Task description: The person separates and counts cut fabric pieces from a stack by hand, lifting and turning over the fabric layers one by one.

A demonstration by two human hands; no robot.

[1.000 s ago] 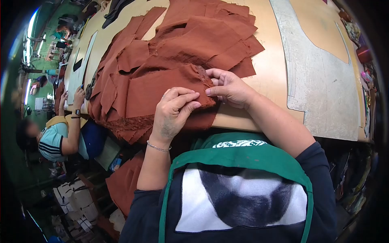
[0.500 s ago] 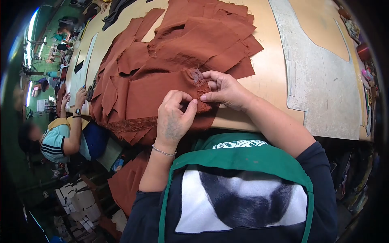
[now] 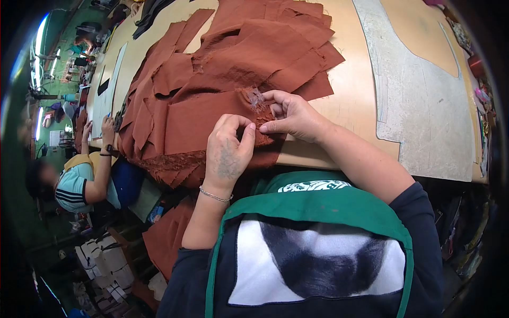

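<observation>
A heap of rust-brown cut fabric pieces (image 3: 212, 106) with frayed edges lies across the table in front of me. Closed in a pinch at the near right edge of the heap, my left hand (image 3: 230, 151) holds the cloth edge between thumb and fingers. Beside it, my right hand (image 3: 291, 114) is curled with thumb and fingertips on the same frayed edge. A clear, shiny scrap (image 3: 255, 98), perhaps plastic or loose threads, sits at that edge near my right fingertips. My fingers partly hide the pinched spots.
Grey pattern pieces (image 3: 419, 106) lie on the tan table (image 3: 352, 79) at right. Dark fabric (image 3: 151, 16) is at the far edge. A co-worker (image 3: 85, 175) in a light blue shirt works at left. More rust fabric (image 3: 167, 233) hangs low beside me, near white bundles (image 3: 106, 259).
My left thumb and fingers have shifted slightly left, opening a small gap from my right thumb. My right hand stays nearly in place on the edge. The co-worker's arm has moved slightly.
</observation>
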